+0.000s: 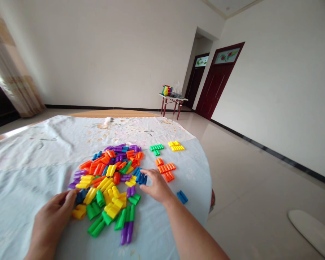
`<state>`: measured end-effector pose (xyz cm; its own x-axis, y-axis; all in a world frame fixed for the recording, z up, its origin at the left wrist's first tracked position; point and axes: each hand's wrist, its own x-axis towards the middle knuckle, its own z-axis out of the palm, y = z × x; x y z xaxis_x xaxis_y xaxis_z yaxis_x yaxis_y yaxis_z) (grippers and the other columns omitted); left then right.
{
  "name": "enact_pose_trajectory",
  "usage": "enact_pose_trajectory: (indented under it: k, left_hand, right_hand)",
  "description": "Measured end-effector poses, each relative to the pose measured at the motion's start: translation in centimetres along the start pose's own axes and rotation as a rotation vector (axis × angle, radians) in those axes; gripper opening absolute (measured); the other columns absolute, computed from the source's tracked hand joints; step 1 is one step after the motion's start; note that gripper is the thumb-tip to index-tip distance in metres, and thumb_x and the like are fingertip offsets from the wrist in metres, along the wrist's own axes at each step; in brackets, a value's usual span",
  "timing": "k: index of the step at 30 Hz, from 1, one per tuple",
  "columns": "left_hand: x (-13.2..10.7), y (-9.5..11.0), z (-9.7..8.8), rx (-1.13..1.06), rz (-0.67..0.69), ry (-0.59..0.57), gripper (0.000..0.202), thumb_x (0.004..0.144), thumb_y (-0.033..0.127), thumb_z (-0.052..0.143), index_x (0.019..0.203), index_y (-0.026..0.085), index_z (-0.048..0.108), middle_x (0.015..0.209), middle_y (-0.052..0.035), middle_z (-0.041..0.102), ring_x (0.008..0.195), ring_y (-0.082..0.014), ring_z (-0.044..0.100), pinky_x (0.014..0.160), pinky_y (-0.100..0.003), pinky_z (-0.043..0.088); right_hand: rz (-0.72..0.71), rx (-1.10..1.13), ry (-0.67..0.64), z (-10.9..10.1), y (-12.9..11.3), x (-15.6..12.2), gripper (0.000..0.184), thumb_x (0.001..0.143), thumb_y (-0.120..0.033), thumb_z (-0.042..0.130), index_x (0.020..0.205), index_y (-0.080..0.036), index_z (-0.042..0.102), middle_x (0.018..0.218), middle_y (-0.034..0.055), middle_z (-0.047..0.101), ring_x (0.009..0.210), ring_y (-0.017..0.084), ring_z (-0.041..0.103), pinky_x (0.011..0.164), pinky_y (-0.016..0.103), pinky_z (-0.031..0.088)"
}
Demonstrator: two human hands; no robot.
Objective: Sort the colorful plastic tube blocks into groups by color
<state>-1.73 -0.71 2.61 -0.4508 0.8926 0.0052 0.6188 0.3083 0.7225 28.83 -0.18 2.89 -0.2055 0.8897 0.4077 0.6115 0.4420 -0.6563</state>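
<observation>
A pile of coloured plastic tube blocks (108, 180) lies on a table covered with a pale cloth (38, 159). My right hand (157, 186) reaches into the pile's right edge, fingers pinched on a dark blue block (141, 178). My left hand (52, 216) rests at the pile's near left edge, fingers curled against a dark blue block (81, 196); whether it grips that block is unclear. Sorted groups lie to the right: green blocks (156, 148), yellow blocks (176, 146), orange blocks (166, 169) and a blue pair (182, 196).
The table's rounded edge (208, 187) drops off at the right to a tiled floor. A small red-legged table (172, 101) with bags stands by the far wall, near two dark red doors (219, 81). A curtain (13, 79) hangs at the left.
</observation>
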Motion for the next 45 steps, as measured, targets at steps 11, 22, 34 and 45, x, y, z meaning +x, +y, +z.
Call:
enact_pose_trajectory:
  k: [11, 22, 34, 45]
  left_hand:
    - [1.3, -2.1, 0.9, 0.069, 0.04, 0.066, 0.048, 0.072, 0.06, 0.042, 0.091, 0.023, 0.066, 0.07, -0.003, 0.068, 0.06, -0.0205, 0.057, 0.054, -0.029, 0.043]
    - [1.7, -2.8, 1.3, 0.025, 0.023, 0.055, 0.049, 0.072, 0.062, 0.043, 0.093, 0.023, 0.065, 0.077, -0.003, 0.068, 0.07, -0.0215, 0.06, 0.06, -0.029, 0.045]
    - [2.7, -4.2, 1.6, 0.002, 0.006, 0.048, 0.05, 0.072, 0.061, 0.048, 0.098, 0.022, 0.066, 0.077, -0.0024, 0.069, 0.074, -0.0206, 0.062, 0.06, -0.026, 0.045]
    - [3.3, -5.0, 1.9, 0.011, 0.006, 0.037, 0.055, 0.072, 0.066, 0.045, 0.1, 0.023, 0.065, 0.082, -0.0029, 0.069, 0.077, -0.0219, 0.063, 0.062, -0.027, 0.046]
  right_hand:
    - [0.02, -0.122, -0.179, -10.1, 2.6, -4.0, 0.054, 0.069, -0.008, 0.067, 0.12, -0.023, 0.059, 0.118, 0.0067, 0.062, 0.113, 0.022, 0.053, 0.101, 0.041, 0.039]
    - [0.046, -0.146, -0.252, -10.2, 2.7, -6.9, 0.054, 0.068, -0.01, 0.068, 0.12, -0.025, 0.061, 0.116, 0.0049, 0.063, 0.11, 0.023, 0.052, 0.096, 0.04, 0.04]
    - [0.18, -0.08, -0.272, -10.1, 3.8, -6.9, 0.054, 0.069, -0.012, 0.068, 0.122, -0.02, 0.06, 0.119, 0.0085, 0.061, 0.112, 0.023, 0.053, 0.098, 0.037, 0.041]
    - [0.112, -0.206, -0.312, -11.5, 4.0, -5.9, 0.055, 0.067, -0.004, 0.06, 0.121, -0.017, 0.06, 0.117, 0.0091, 0.061, 0.111, 0.022, 0.049, 0.1, 0.037, 0.038]
